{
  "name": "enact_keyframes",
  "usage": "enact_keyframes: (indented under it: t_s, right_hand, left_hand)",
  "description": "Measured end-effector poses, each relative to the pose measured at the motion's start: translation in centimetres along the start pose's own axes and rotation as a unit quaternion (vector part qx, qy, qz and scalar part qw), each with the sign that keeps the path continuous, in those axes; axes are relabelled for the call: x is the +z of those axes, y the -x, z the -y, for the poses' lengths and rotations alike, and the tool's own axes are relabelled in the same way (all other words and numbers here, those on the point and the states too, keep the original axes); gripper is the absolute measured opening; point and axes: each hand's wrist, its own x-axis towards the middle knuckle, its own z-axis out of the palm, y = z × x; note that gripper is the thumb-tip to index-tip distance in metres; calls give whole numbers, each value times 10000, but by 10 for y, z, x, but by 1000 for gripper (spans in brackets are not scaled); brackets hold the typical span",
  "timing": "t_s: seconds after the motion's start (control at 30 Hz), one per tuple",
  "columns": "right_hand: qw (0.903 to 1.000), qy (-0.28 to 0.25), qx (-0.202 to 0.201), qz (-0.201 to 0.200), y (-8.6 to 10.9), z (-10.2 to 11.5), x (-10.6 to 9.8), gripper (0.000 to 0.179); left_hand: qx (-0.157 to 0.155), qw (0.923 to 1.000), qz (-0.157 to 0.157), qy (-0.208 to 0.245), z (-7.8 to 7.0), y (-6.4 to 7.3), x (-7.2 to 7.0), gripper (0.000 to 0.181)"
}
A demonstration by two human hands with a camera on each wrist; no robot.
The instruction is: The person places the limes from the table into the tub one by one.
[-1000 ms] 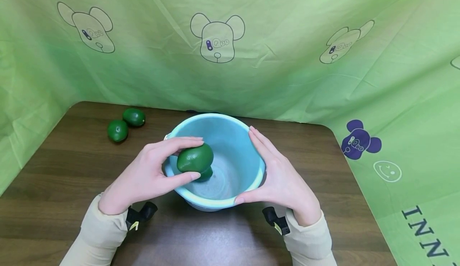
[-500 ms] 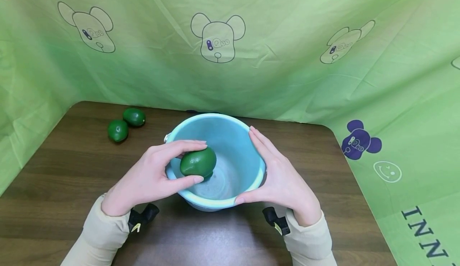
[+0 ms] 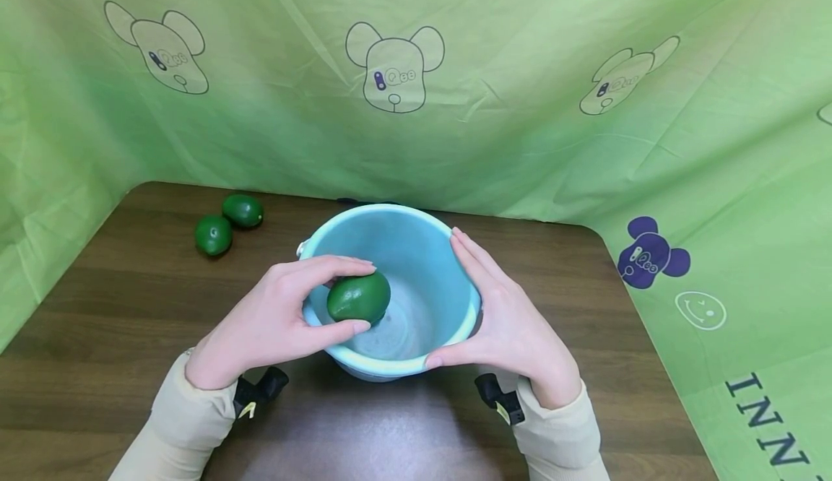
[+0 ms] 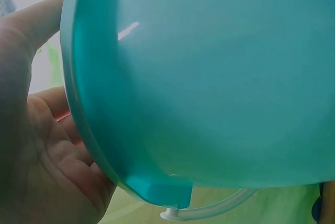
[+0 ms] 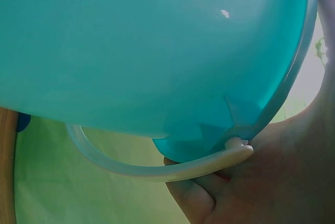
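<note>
My left hand (image 3: 276, 318) reaches over the left rim of a light blue bucket (image 3: 429, 271) and holds a green avocado (image 3: 359, 298) between thumb and fingers, inside the bucket's mouth. The avocado hides most of what lies below it. With its thumb on the near rim and fingers along the outer right side, my right hand (image 3: 507, 315) grips the bucket. In the left wrist view the bucket wall (image 4: 220, 88) covers the avocado, while the left hand (image 4: 57, 145) shows at the rim. The right wrist view shows the right hand (image 5: 272, 177) beside the white handle (image 5: 157, 172).
Two more avocados lie at the far left of the brown wooden table (image 3: 97, 308): a nearer one (image 3: 213, 235) and a farther one (image 3: 243, 211). A green printed cloth (image 3: 279, 134) hangs behind the table and along its sides.
My left hand has shifted slightly right with the avocado, which now sits a little lower in view and covers the green shape seen beneath it earlier. My right hand and the bucket stay put.
</note>
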Motion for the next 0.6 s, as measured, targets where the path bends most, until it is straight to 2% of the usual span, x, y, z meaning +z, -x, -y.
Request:
enact_keyframes:
  t_s: [0.23,0.6]
  right_hand:
    - [10000,-5,15,2,0,0,0,140]
    - [10000,8,35,16,0,1,0,140]
  left_hand:
    - [140,9999,2,-85,0,-1,1,53]
    - [112,9997,51,-198,0,-1,2,54]
